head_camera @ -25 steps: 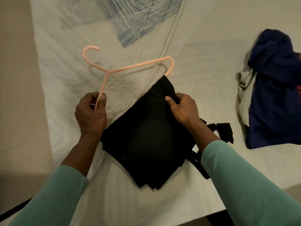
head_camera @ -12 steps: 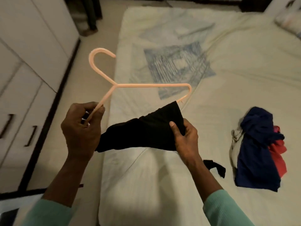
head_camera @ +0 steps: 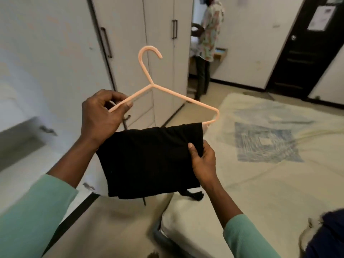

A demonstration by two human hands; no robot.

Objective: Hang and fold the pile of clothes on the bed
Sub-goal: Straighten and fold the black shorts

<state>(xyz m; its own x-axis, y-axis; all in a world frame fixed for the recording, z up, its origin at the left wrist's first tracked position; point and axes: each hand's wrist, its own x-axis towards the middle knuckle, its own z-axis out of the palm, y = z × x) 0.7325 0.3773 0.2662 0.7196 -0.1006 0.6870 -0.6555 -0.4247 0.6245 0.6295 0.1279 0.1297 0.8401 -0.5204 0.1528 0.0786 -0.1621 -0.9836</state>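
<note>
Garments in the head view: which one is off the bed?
The black folded garment, held up by the right hand under the peach plastic hanger; the dark blue garment lies on the cream bed.

This is a bedroom, perhaps a shared or hostel room. A low bed (head_camera: 270,192) fills the right half of the frame, its pale sheet printed with a blue square pattern (head_camera: 264,144). Tall white wardrobes (head_camera: 162,53) with dark bar handles (head_camera: 174,31) line the wall across the upper left and centre, with drawers (head_camera: 22,131) at the left edge. A dark door (head_camera: 297,53) bearing a paper notice (head_camera: 319,17) stands at upper right. A heap of clothes (head_camera: 327,237) lies on the bed at lower right. The floor (head_camera: 121,220) is plain beige.
</note>
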